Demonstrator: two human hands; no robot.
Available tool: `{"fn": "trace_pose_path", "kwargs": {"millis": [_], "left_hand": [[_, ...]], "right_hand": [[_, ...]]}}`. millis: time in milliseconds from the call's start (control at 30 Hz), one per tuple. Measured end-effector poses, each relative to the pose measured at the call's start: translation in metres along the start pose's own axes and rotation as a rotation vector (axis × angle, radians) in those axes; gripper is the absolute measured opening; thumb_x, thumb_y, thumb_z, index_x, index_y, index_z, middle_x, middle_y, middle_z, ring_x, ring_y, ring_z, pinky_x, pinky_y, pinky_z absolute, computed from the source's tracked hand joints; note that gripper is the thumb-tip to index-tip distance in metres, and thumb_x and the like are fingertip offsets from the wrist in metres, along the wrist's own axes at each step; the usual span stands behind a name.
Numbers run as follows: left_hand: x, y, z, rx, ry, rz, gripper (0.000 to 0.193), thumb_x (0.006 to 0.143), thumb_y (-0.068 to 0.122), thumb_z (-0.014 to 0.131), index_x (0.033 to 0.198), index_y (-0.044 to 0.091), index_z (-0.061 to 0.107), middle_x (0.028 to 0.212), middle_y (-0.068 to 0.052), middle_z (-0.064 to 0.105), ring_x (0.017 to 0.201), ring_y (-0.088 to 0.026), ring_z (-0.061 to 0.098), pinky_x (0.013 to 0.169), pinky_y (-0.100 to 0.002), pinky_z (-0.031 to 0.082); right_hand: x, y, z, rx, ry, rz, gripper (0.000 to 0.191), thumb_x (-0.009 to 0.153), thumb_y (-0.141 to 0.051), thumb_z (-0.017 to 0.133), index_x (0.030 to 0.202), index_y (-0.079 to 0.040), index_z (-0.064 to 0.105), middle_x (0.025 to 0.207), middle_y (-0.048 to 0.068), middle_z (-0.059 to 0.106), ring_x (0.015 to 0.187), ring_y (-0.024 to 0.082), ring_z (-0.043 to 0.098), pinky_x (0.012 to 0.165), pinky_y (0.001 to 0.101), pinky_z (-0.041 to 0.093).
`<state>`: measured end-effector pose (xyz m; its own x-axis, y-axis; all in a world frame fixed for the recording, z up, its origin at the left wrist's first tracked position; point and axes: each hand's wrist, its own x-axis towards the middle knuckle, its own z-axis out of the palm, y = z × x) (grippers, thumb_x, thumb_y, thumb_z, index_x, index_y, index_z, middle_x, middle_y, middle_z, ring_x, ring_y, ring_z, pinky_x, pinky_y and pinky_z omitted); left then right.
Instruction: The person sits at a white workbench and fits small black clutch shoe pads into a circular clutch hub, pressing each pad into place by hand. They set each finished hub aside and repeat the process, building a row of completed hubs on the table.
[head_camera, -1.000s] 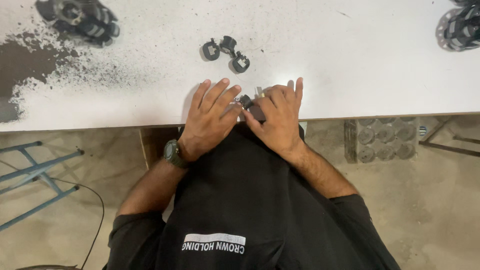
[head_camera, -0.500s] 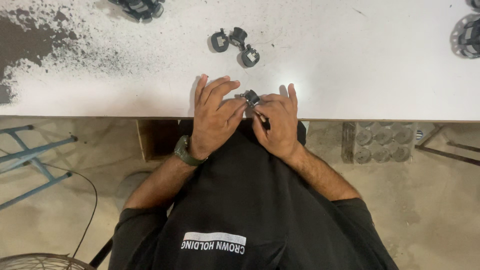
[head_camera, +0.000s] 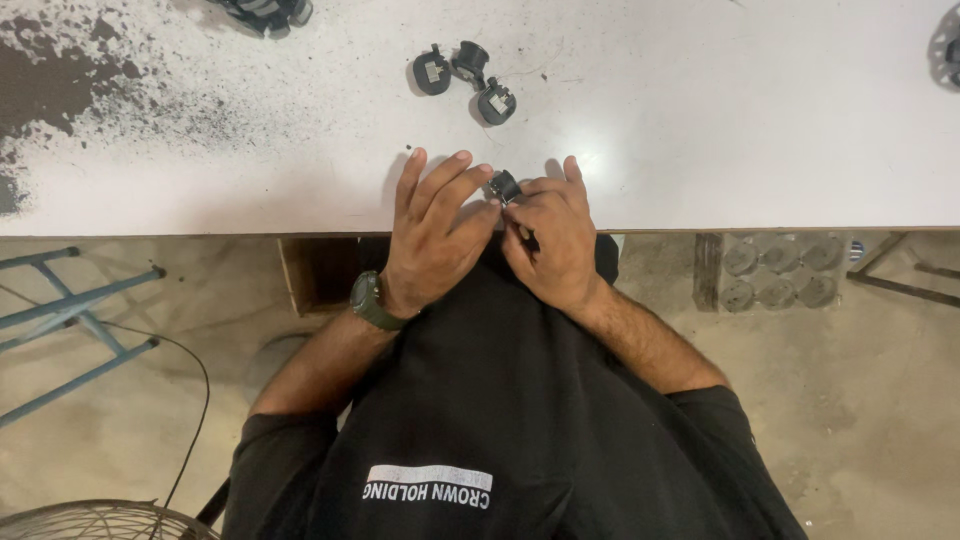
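The small black part (head_camera: 503, 186) sat at the table (head_camera: 700, 150) edge, pinched between both hands. The left hand (head_camera: 432, 235) touched it with spread fingers; the right hand (head_camera: 550, 240) curled around it. Three more parts (head_camera: 465, 70) lay at 12 o'clock, well apart.

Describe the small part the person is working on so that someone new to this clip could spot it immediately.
Follow the near edge of the white table to where the left hand and right hand meet. The small black part sits pinched between their fingertips; three similar black parts lie loose farther back, untouched.
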<state>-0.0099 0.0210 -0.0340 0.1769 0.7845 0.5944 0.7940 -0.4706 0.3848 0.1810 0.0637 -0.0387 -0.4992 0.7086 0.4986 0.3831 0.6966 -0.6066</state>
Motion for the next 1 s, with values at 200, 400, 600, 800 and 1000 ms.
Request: {"fn": "trace_pose_path", "kwargs": {"millis": [200,400,600,800,1000], "left_hand": [[-0.001,-0.002,0.005,-0.143,-0.038,-0.219,0.013,0.094,0.009,0.083,0.101,0.01,0.072,0.136,-0.006,0.06,0.138,-0.026,0.054,0.129,-0.052,0.028],[-0.002,-0.004,0.01,-0.085,-0.03,-0.261,0.014,0.091,0.009,0.083,0.097,0.013,0.072,0.121,0.0,0.064,0.129,-0.022,0.058,0.129,-0.053,0.022],[0.0,-0.004,0.007,-0.181,-0.094,-0.315,0.012,0.089,0.005,0.08,0.092,0.012,0.07,0.115,-0.001,0.072,0.129,-0.023,0.06,0.128,-0.053,0.022],[0.003,-0.006,0.006,-0.252,-0.091,-0.324,0.013,0.091,0.004,0.077,0.103,0.008,0.073,0.113,-0.002,0.072,0.127,-0.023,0.061,0.128,-0.054,0.023],[0.005,-0.008,0.002,-0.272,-0.112,-0.325,0.012,0.089,0.006,0.077,0.097,0.01,0.07,0.114,-0.002,0.072,0.131,-0.025,0.061,0.129,-0.055,0.024]], "right_hand": [[-0.004,0.003,0.002,-0.006,-0.006,0.014,0.029,0.08,0.006,0.079,0.102,-0.005,0.063,0.093,0.008,0.063,0.112,0.03,0.065,0.125,0.0607,0.028],[-0.014,0.011,0.007,-0.036,0.029,-0.095,0.033,0.082,0.008,0.079,0.105,-0.005,0.061,0.095,0.009,0.064,0.119,0.03,0.066,0.125,0.0612,0.023],[-0.017,0.016,0.013,-0.023,0.022,-0.172,0.038,0.085,0.014,0.077,0.111,-0.006,0.058,0.096,0.007,0.064,0.125,0.03,0.067,0.128,0.0591,0.023],[-0.012,0.01,0.011,-0.095,0.005,-0.153,0.034,0.083,0.014,0.075,0.107,-0.005,0.062,0.095,0.007,0.065,0.119,0.027,0.069,0.127,0.0565,0.024],[-0.005,0.008,0.008,-0.047,-0.015,-0.125,0.03,0.087,0.014,0.074,0.109,-0.004,0.064,0.1,0.007,0.065,0.123,0.029,0.067,0.13,0.0566,0.024]]}}
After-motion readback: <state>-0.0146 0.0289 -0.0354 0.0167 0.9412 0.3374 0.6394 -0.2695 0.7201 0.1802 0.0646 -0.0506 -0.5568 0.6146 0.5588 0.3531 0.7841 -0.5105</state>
